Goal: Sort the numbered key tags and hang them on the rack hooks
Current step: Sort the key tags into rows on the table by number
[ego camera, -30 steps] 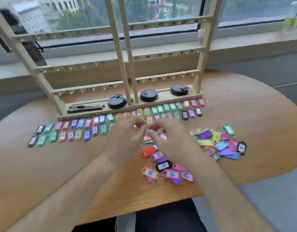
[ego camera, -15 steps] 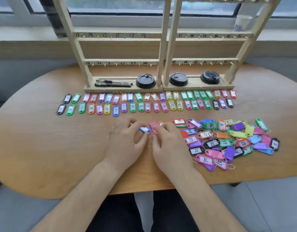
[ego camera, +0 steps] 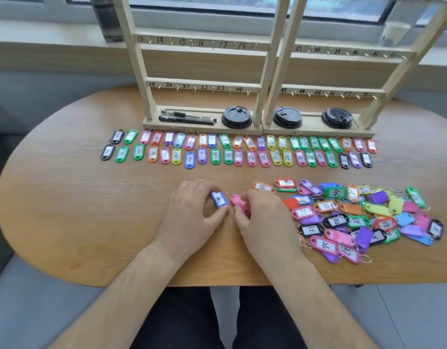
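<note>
Left hand [ego camera: 192, 212] pinches a blue tag [ego camera: 219, 199] between thumb and fingertips, low over the counter [ego camera: 66, 210], near its front middle. Right hand [ego camera: 261, 217] is closed around a pink tag [ego camera: 238, 203], just beside the blue one, label hidden. Blue tag's long axis runs roughly away from the person, tilted slightly left, label up; its number is too blurred to read. The pink tag's ring end points up-left toward the blue tag. Judgement: tags are light, stiff plastic with smooth faces, likely slippery, so grip the long edges or the ring. Sorted rows [ego camera: 237, 151] lie before the rack [ego camera: 262, 71], hooks bare where visible; the loose pile [ego camera: 363, 215] lies to the right.
</note>
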